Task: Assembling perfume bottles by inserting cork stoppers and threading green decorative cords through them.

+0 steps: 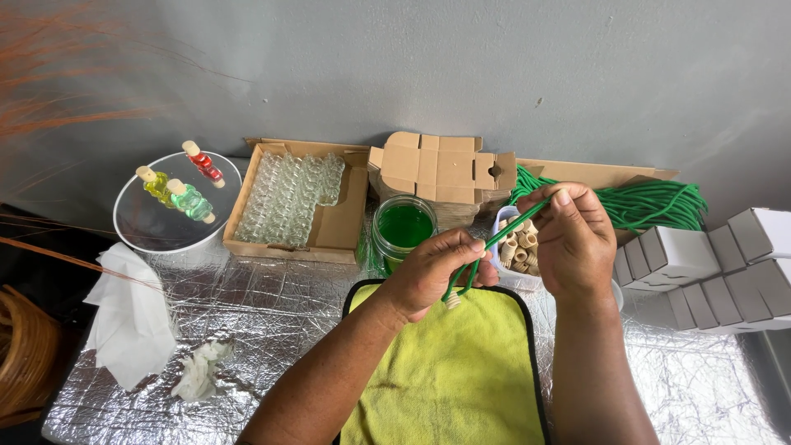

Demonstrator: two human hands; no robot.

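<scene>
We look down at a foil-covered table (272, 330) with a yellow towel (449, 379) spread at its near edge. Above the towel, our left hand (428, 276) and right hand (573, 239) both pinch a thin green cord (494, 243). Its long axis runs diagonally, rising from lower left to upper right. A small pale piece (452, 302) hangs at its lower end; we cannot tell what it is. Our right hand hides most of a white tub of pale caps (517, 251). A jar of green liquid (403, 228) stands just behind.
</scene>
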